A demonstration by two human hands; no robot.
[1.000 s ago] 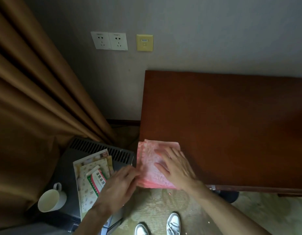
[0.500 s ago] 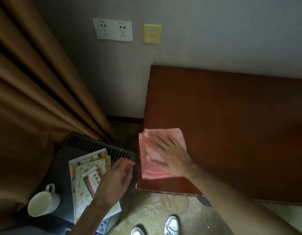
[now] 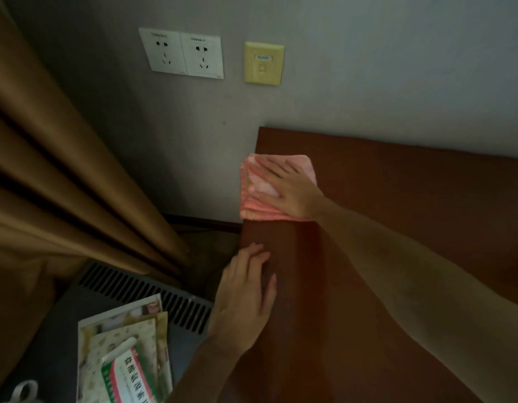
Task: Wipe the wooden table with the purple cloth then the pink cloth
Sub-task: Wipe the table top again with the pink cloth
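Dark reddish wooden surface set against the wall. A folded pink cloth lies at its far left corner; the remaining visible area is bare.

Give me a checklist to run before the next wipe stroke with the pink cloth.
1. Pink cloth lies folded on the table: ok.
2. Right hand is flat on the cloth, palm down: ok.
3. Cloth is fully on the table: not ok, its left edge overhangs the table's side.
4. Left hand is away from the cloth, resting at the table's near left edge: ok.
5. Visible tabletop right of the cloth holds no objects: ok.
6. Purple cloth's whereabouts: cannot tell, not in view.
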